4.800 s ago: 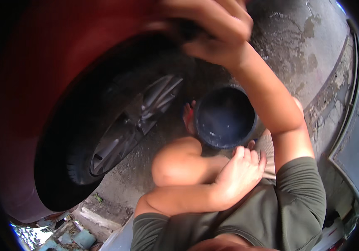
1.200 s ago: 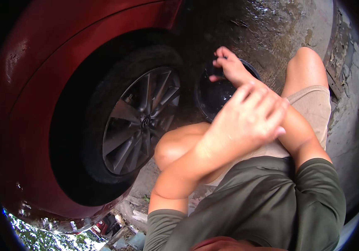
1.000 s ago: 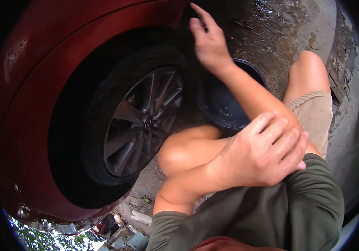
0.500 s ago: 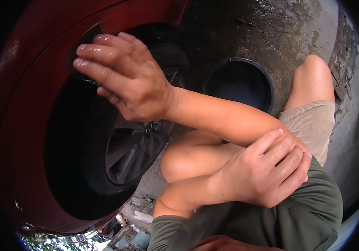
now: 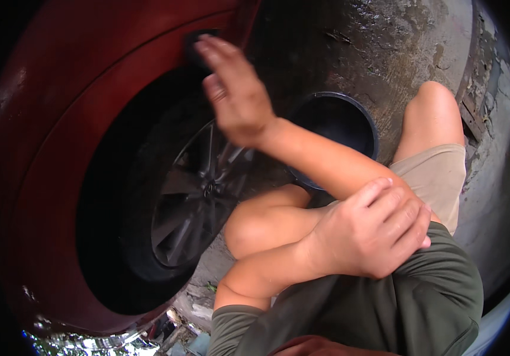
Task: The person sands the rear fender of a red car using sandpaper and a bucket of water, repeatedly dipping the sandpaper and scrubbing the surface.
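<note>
My right hand (image 5: 240, 95), blurred by motion, reaches across to the red car (image 5: 130, 71) beside the top of the wheel arch. Under its fingers is a dark pad (image 5: 194, 50), perhaps a sponge, against the painted panel. The hand partly covers the pad, so its exact kind is hard to tell. My left hand (image 5: 371, 234) is wrapped round my right arm (image 5: 338, 163) near the elbow. Below the right hand is the car's wheel (image 5: 207, 190), with a spoked rim and dark tyre.
A round black basin (image 5: 371, 118) stands on the wet concrete ground (image 5: 409, 35), beyond my right forearm. My bent knees (image 5: 255, 228) are close to the wheel. Along the right side runs a rough concrete edge (image 5: 486, 113). Stones and rubble lie at the lower left, behind the car.
My right hand has swept to the right along the wheel arch with the dark pad, uncovering more of the rim. My left hand keeps its hold on the right arm.
</note>
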Available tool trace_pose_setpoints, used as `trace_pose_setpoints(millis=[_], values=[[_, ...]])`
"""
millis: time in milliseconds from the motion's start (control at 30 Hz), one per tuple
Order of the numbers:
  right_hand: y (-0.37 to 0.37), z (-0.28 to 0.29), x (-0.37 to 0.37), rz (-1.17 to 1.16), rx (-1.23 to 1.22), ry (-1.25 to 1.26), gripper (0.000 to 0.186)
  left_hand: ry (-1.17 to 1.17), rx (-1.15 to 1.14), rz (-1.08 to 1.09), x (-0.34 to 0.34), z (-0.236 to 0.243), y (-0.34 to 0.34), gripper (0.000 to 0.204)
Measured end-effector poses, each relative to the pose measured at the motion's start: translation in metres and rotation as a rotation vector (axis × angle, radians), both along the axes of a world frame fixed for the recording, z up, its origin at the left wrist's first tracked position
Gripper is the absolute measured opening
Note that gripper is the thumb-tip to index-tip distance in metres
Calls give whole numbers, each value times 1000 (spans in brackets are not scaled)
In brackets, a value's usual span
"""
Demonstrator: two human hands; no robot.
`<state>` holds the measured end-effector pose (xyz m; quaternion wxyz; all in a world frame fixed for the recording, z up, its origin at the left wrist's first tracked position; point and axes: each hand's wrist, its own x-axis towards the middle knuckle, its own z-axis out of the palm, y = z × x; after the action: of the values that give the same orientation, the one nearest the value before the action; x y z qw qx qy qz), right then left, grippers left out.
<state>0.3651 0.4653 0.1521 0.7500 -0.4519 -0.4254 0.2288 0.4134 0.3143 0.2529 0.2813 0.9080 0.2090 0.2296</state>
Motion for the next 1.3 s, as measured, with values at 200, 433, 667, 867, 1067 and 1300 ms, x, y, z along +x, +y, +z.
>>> trace_pose_setpoints(millis=[200,433,667,867,1067,1300], values=[[-19,3,21,279,118,165,52,-35,-73,12,17,-11,-8,28],[-92,-88,50,524,-635,683,24,91,42,206,-27,-44,-2,24],[-97,-116,34,414,-805,242,30,-65,42,369,-69,-123,10,13],[-136,-172,28,313,-954,446,23,-162,72,394,-115,-137,10,11],[-157,-221,51,116,-1334,205,39,-243,74,340,-156,-122,9,9],[-152,-171,37,-265,-1148,-227,18,-200,170,174,-204,-50,12,10]])
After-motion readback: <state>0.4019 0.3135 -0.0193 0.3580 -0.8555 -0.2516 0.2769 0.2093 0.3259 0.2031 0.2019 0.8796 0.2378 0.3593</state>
